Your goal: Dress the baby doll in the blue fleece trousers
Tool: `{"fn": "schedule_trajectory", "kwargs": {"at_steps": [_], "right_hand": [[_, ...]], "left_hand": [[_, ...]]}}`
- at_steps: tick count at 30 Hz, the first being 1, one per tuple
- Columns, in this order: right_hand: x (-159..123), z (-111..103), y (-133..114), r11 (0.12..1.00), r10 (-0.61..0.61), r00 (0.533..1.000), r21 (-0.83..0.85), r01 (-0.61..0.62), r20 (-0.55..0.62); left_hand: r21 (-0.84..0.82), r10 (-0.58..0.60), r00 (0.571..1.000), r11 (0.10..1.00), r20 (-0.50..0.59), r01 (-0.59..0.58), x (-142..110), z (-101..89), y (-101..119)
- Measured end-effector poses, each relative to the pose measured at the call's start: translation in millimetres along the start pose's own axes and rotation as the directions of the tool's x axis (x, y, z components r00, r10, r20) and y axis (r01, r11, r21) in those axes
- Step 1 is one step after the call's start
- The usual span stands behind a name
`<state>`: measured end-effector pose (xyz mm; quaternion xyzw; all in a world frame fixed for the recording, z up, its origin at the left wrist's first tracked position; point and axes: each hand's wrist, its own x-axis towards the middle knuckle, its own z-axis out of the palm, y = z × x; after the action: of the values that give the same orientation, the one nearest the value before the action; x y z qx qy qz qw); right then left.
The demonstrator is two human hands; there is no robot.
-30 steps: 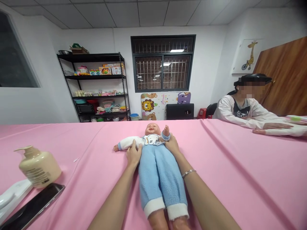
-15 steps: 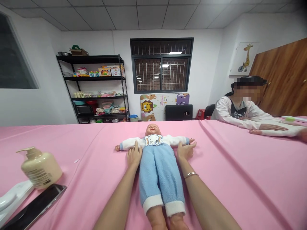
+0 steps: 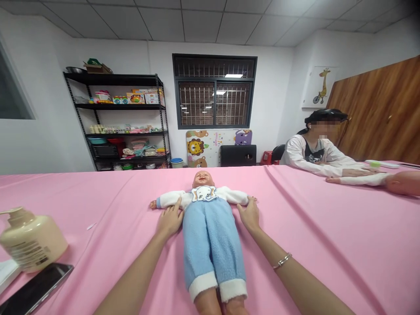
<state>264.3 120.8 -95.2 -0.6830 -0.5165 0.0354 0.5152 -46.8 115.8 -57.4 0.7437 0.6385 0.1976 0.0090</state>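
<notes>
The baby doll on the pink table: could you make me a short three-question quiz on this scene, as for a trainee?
1. True or false: the doll lies face up on the pink cloth.
2. Which wrist wears the bracelet? A) left B) right
3. What stands at the table's left edge, beside the dark phone?

Key
1. True; its arms are spread, with the left hand and right hand at its sides.
2. B.
3. A cream pump bottle.

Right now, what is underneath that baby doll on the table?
The doll lies face up on a pink tablecloth. The left hand and right hand rest beside its arms. Whatever lies directly beneath its back is covered.
</notes>
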Motion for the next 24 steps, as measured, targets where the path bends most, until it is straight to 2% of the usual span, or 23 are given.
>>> {"fn": "schedule_trajectory", "kwargs": {"at_steps": [3, 5, 7, 9, 14, 16, 18, 22, 24], "right_hand": [[-5.6, -1.5, -12.0, 0.993, -0.109, 0.994, 0.043, 0.109, 0.013], [-10.4, -2.6, -22.4, 0.981, -0.125, 0.989, 0.156, 0.112, 0.077], [-15.3, -4.0, -30.8, 0.957, -0.091, 0.974, 0.287, 0.029, 0.205], [-19.1, -5.4, -35.5, 0.923, -0.074, 0.941, 0.379, -0.061, 0.330], [-19.7, -9.9, -39.0, 0.823, -0.152, 0.867, 0.546, -0.154, 0.474], [-19.2, -12.8, -42.0, 0.766, -0.179, 0.812, 0.596, -0.239, 0.556], [-20.4, -16.0, -46.4, 0.729, -0.220, 0.759, 0.620, -0.289, 0.613], [-25.0, -19.5, -52.8, 0.706, -0.351, 0.653, 0.648, -0.286, 0.671], [-23.8, -19.5, -51.4, 0.734, -0.367, 0.621, 0.626, -0.265, 0.693]], "left_hand": [[-0.118, -0.020, 0.998, 0.993, -0.054, 0.014, -0.8, -3.0, -0.1], [-0.246, -0.048, 0.995, 0.969, -0.092, 0.024, -2.0, -6.1, 2.8], [-0.345, -0.018, 0.994, 0.938, -0.106, -0.020, -3.8, -9.0, 7.8], [-0.402, 0.046, 0.995, 0.912, -0.091, -0.079, -5.8, -10.4, 13.5], [-0.533, 0.064, 0.996, 0.841, -0.066, -0.089, -7.4, -7.0, 21.6], [-0.621, 0.062, 0.997, 0.780, -0.043, -0.076, -6.4, -6.4, 23.7], [-0.732, 0.057, 0.998, 0.680, -0.023, -0.056, -5.2, -8.4, 26.5], [-0.894, 0.006, 1.000, 0.447, -0.030, -0.030, -3.7, -16.8, 29.1], [-0.919, -0.015, 0.999, 0.393, -0.032, -0.024, -2.0, -19.4, 24.7]]}}
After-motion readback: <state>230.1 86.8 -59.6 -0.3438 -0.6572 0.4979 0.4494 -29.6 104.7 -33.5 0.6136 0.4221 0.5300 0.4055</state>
